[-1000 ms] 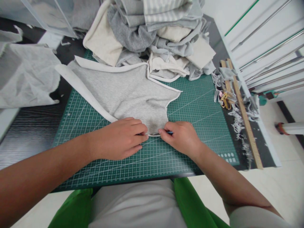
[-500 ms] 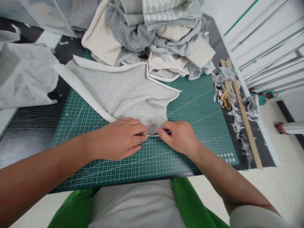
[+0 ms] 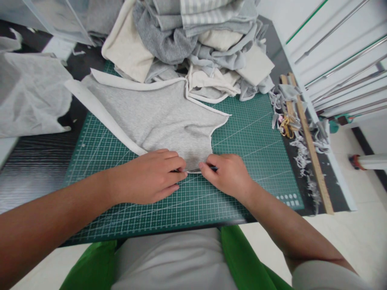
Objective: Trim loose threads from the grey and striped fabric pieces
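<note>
A light grey fabric piece (image 3: 169, 117) with white-bound edges lies spread over a green cutting mat (image 3: 254, 157). My left hand (image 3: 151, 176) is closed on its near edge, thumb and forefinger pinched at the hem. Just to the right, my right hand (image 3: 227, 173) is closed around a slim tool (image 3: 214, 167) with a dark bluish part. A thin, metallic-looking length of it runs along the hem toward the left fingertips. The rest of the tool is hidden in the fist, so its exact kind does not show.
A heap of grey and cream fabric pieces (image 3: 193, 44) rises at the mat's far edge. To the right lie wooden rulers (image 3: 311, 149), gold-handled scissors (image 3: 286, 125) and fabric scraps (image 3: 300, 155). Pale sheer material (image 3: 33, 92) is at the left, below a clear bin (image 3: 60, 20).
Both hands keep almost the same place at the hem. A little more of the thin tool shows between them. The view has shifted very slightly.
</note>
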{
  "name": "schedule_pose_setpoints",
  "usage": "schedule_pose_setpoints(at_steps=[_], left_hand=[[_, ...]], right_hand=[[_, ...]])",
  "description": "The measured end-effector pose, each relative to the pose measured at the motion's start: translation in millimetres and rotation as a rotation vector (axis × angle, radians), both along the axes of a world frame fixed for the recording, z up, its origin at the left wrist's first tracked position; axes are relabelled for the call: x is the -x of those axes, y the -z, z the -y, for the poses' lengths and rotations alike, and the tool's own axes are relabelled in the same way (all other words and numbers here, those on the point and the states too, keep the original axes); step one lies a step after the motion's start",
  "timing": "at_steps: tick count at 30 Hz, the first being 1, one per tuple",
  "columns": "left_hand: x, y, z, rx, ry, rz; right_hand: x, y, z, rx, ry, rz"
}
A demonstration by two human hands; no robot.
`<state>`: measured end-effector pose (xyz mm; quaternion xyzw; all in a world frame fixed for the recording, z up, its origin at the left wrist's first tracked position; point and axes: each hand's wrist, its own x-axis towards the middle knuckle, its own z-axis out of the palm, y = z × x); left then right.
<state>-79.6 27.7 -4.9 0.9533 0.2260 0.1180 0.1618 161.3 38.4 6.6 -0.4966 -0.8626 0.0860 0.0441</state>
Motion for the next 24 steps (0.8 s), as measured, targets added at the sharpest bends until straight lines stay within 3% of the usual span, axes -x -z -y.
schedule_pose_setpoints(at_steps=[14, 24], left_hand=[[2.4, 1.8, -2.1, -0.004, 0.005, 0.080], [5.5, 1.6, -2.5, 0.077, -0.057, 0.141]], right_hand=[[1.8, 3.8, 0.7, -0.063, -0.009, 0.077], [0.7, 4.2, -0.2, -0.059, -0.015, 0.067]])
